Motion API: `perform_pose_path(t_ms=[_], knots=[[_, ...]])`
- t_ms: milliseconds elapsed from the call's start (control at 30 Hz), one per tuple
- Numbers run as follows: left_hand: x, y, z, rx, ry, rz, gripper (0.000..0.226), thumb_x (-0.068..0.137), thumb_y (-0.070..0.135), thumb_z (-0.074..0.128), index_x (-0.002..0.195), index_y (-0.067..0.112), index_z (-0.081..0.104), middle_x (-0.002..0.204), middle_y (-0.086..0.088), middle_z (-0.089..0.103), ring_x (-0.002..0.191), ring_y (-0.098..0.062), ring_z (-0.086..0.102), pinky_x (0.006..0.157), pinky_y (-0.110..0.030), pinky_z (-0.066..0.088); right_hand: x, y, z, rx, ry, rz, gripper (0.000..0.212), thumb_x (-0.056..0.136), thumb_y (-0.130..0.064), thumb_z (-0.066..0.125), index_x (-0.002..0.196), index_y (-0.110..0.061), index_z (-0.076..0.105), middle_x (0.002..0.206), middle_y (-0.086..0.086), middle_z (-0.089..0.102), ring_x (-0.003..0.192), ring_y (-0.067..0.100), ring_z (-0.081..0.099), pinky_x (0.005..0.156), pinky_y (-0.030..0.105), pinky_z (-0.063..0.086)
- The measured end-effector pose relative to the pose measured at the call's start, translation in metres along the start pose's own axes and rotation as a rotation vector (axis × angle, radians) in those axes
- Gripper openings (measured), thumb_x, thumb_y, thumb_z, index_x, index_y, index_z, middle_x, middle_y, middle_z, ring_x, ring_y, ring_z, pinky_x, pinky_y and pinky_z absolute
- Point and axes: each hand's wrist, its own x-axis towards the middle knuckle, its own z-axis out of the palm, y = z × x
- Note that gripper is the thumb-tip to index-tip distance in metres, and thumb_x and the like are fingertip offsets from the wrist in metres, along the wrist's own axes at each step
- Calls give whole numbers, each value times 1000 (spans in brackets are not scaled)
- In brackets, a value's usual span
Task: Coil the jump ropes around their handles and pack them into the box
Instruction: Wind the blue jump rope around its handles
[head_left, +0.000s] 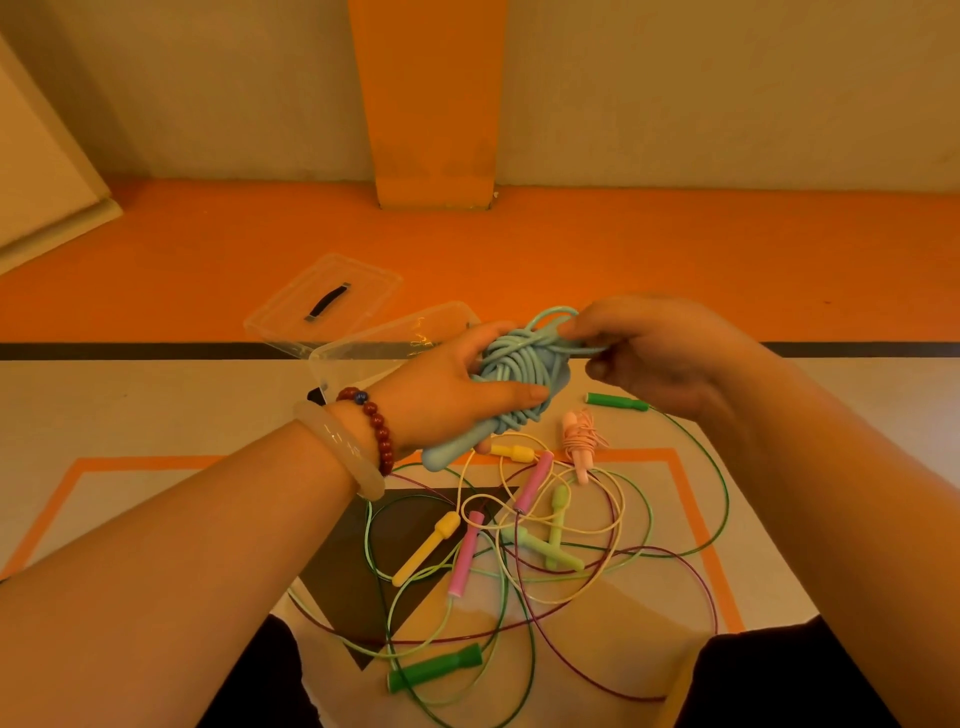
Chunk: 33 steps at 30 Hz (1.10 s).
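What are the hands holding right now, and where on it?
The left hand grips the blue jump rope around its coiled bundle; the right hand pinches its loose end.

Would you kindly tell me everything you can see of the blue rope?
The blue rope is pale blue. Its thick, rubbery-looking cord is wound in many loose turns round its grips, with one rounded grip end poking out at the lower left. It is held up, tilted. The left hand grips the bundle, thumb across the coils. The right hand pinches a cord loop at the top.
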Motion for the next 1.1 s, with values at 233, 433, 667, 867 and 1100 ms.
perform_pose_path(t_ms=[233,433,667,867,1100], knots=[[-1,0,-3,2,-27,28,45,88,18,66,118,43,44,95,4,65,58,-12,65,48,-25,52,1,2,-6,367,-110,46,36,65,-11,51,32,-21,40,41,-7,25,55,11,29,55,22,33],[-7,0,4,73,2,150,82,90,17,65,126,66,10,119,23,48,62,-14,68,51,-22,53,4,8,-5,564,-101,92,23,58,-8,64,55,-16,43,41,-7,28,48,8,32,51,18,36],[-9,1,8,121,28,240,62,93,15,60,125,59,31,119,27,47,70,-14,68,52,-23,55,6,9,-3,612,-63,76,12,73,-11,56,63,-14,49,43,-8,29,48,6,31,55,17,31],[-4,3,6,106,12,226,52,92,15,61,117,55,38,113,17,54,66,-18,68,49,-26,54,9,11,0,627,25,46,29,93,-9,48,65,-15,44,40,-9,28,44,6,32,47,15,31],[-1,0,3,48,-21,205,49,93,13,58,115,52,40,107,9,57,64,-23,66,49,-31,55,9,13,-1,712,-11,90,22,86,-11,54,65,-13,48,43,-8,30,47,7,32,49,16,34]])
